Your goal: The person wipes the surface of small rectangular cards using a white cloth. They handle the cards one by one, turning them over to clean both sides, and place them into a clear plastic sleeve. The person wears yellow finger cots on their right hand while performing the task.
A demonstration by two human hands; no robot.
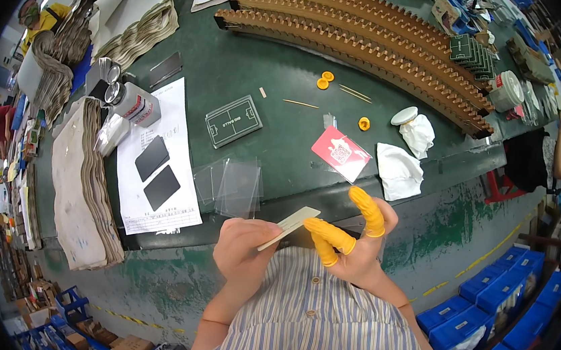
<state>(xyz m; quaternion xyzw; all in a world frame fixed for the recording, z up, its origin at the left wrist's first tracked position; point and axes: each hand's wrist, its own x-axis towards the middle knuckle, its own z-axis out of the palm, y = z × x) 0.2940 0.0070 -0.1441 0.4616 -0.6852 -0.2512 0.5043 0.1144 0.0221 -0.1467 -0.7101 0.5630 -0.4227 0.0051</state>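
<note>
My left hand (245, 244) is closed around one end of a thin, pale, flat rectangular plate (291, 228), which is tilted in front of my striped shirt. Yellow finger cots cover several fingertips of my right hand (356, 246). Its fingers are spread, and one covered fingertip is at the plate's far end; I cannot tell whether it presses on it. On the green table, clear plastic sheets (237, 188) lie just beyond my left hand. A red card (341, 152) in a clear sleeve and a crumpled white cloth (399, 173) lie beyond my right hand.
A stack of dark green plates (233, 122) with white lines sits mid-table. Long brown slotted racks (347, 43) run along the back. At left are two black plates (153, 159) on a paper sheet, a grey bottle (133, 103) and stacked paper (84, 183). Yellow finger cots (324, 81) lie near wooden sticks (301, 103).
</note>
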